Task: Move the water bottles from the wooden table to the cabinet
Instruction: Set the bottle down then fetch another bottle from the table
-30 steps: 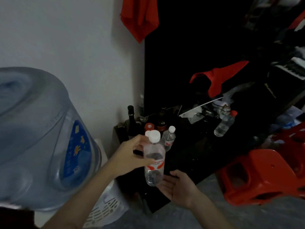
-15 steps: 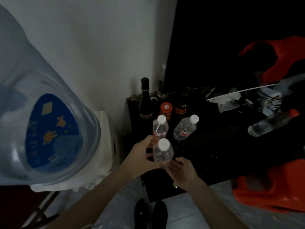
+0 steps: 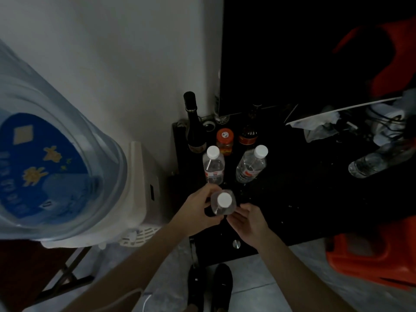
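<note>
My left hand (image 3: pixel 194 214) grips a clear water bottle with a white cap (image 3: pixel 223 203), held upright over the near left part of the black cabinet top (image 3: pixel 292 199). Just right of the bottle, my right hand (image 3: pixel 248 221) hovers with relaxed fingers close to its side. Two more white-capped water bottles stand on the cabinet behind it, one on the left (image 3: pixel 213 165) and one on the right (image 3: pixel 252 164). Another clear bottle (image 3: pixel 373 161) lies tilted at the far right.
A dark wine bottle (image 3: pixel 194 122), an orange-lidded jar (image 3: pixel 224 138) and a brown bottle (image 3: pixel 248 131) stand at the cabinet's back. A water dispenser with a big blue jug (image 3: pixel 51 154) fills the left. Red plastic stools (image 3: pixel 371 255) sit right; crumpled paper (image 3: pixel 315 124) lies behind.
The view tilted down and closer to the cabinet. My left hand brought the bottle lower toward the cabinet top, and my right hand moved from under the bottle to beside it.
</note>
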### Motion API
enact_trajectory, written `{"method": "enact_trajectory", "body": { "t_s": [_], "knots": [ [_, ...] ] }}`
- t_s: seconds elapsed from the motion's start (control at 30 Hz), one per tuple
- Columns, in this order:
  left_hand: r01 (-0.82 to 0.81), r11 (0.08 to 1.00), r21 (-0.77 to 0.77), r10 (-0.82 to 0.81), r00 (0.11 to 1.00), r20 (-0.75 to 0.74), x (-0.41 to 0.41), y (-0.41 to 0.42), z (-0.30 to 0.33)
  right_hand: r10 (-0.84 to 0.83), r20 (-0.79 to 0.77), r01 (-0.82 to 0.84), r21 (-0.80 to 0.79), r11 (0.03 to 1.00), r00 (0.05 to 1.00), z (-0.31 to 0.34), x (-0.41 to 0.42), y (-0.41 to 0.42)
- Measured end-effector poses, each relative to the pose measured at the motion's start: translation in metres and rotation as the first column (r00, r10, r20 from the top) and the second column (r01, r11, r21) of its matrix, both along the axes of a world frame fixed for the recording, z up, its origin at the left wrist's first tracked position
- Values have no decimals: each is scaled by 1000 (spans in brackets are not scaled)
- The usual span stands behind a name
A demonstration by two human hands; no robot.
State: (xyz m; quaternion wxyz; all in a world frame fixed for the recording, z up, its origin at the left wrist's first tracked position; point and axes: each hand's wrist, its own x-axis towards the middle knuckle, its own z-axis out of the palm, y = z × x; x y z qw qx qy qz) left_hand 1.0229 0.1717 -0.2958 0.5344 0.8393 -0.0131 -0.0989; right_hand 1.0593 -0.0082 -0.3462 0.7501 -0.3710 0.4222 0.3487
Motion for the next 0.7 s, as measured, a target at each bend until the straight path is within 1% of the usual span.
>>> {"method": "enact_trajectory", "body": {
  "t_s": [0.13,0.27,0.33,0.4,0.43,0.47,0.5,0.53,0.57,0.6,0.63,0.7],
  "knots": [
    [-33,998,49,34,999,-25,-2,-5,1,27,-30,-27,9,1000,999,7,1,-3],
    [-8,986,165,21,997,-77,-3,-6,11,59,-16,-58,7,998,998,22,2,-7],
    [28,962,270,-5,996,-88,-5,-3,19,82,18,-82,-1,997,996,31,3,-10],
    [66,911,406,-26,994,-104,-8,2,29,130,58,-128,-48,991,990,43,2,-13],
    [70,876,477,-27,995,-96,-10,5,35,188,87,-178,-108,978,978,51,1,-13],
    [65,836,545,-26,997,-79,-13,8,41,290,134,-257,-217,942,948,60,-1,-14],
    [50,795,605,-21,998,-56,-16,10,47,450,185,-356,-387,851,874,70,-2,-15],
    [30,757,653,-13,999,-32,-19,12,54,643,202,-429,-595,680,739,79,-4,-16],
    [6,723,690,-2,1000,-7,-23,13,61,800,176,-430,-766,478,574,87,-7,-18],
    [-20,692,722,10,1000,17,-27,13,68,888,135,-374,-872,317,440,96,-9,-19],
    [-45,663,747,22,999,41,-31,13,74,929,106,-322,-919,227,353,104,-12,-20],
    [-92,618,781,32,995,91,-39,12,88,968,73,-220,-967,127,239,123,-20,-21]
  ]
}}
